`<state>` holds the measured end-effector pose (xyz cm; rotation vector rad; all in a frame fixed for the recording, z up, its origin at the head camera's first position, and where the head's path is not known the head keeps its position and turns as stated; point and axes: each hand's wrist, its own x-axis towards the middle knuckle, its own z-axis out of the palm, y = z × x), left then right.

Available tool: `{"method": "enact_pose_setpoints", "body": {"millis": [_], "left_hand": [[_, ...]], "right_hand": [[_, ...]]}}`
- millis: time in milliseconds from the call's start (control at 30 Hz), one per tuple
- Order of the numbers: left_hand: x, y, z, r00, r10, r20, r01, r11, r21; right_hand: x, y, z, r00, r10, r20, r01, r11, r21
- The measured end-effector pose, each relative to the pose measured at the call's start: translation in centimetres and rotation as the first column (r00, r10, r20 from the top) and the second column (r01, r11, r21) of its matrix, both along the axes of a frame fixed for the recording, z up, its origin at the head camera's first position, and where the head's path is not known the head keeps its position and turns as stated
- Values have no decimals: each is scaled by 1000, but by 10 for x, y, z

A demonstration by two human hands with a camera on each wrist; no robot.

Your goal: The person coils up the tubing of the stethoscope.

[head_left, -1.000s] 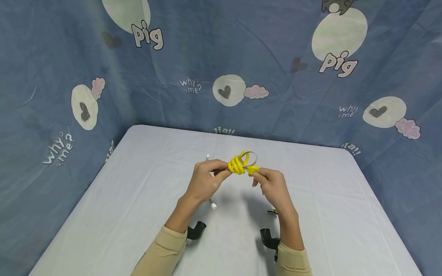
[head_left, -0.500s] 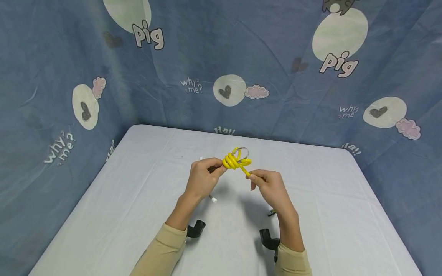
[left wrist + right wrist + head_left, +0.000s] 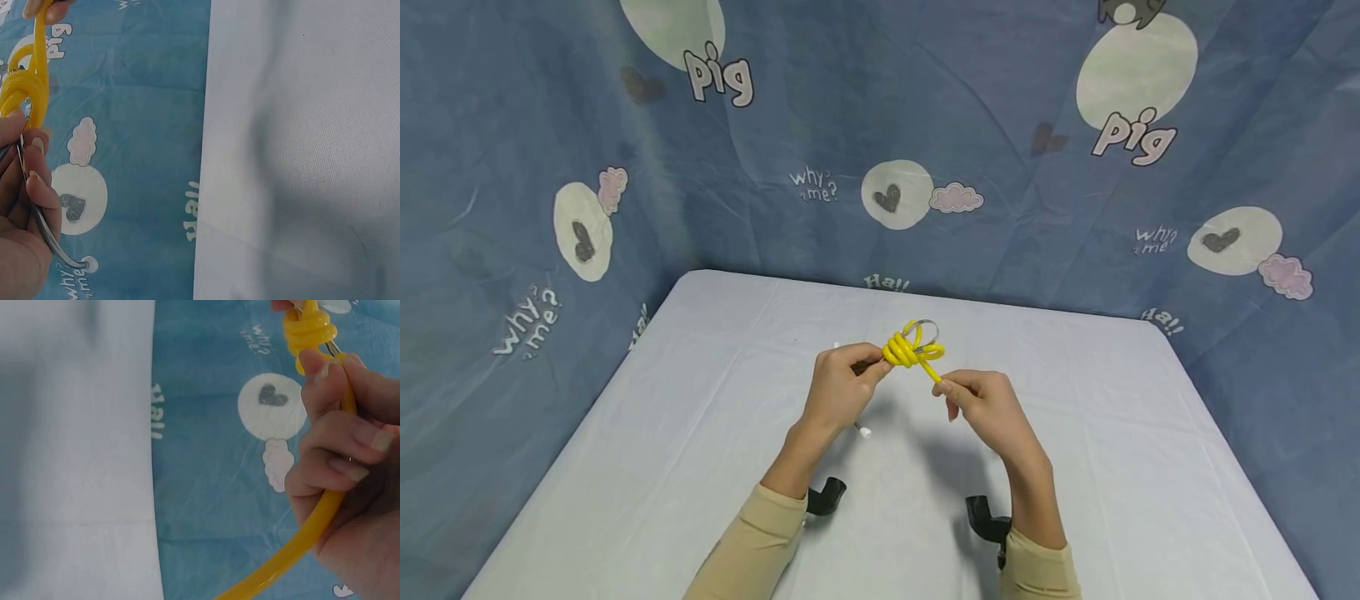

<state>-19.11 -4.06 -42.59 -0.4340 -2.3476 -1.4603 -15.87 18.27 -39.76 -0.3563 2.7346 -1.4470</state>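
Note:
A stethoscope is held up over the table, its yellow tube (image 3: 901,350) wound in several tight coils with a loop and a thin metal band (image 3: 929,325) standing up from them. My left hand (image 3: 841,387) pinches it just left of the coils, where the metal ear tubes (image 3: 47,234) pass between the fingers. One white ear tip (image 3: 865,432) hangs below that hand. With thumb and forefinger my right hand (image 3: 988,408) pinches the straight length of tube coming off the coils. From there the tube (image 3: 269,575) runs down past the palm; its far end is hidden.
The table (image 3: 1112,433) has a white cloth. A blue printed curtain (image 3: 775,108) rises behind it and along the sides. Black curved pieces (image 3: 826,497) stick out at both wrists, beside the beige sleeves.
My right hand, earlier close against the coils, now grips the tube farther down, with a straight stretch showing between. The coils have shifted slightly left and up with my left hand.

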Motion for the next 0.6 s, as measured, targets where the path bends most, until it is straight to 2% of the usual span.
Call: {"method": "enact_pose_setpoints", "body": {"millis": [333, 600], "left_hand": [[-2, 0, -5, 1000, 13, -13, -13, 998, -63], [-5, -6, -8, 998, 66, -14, -67, 994, -88]], "right_hand": [[2, 7, 3, 996, 70, 59, -70, 998, -6], [6, 14, 8, 989, 112, 99, -109, 993, -35]]}}
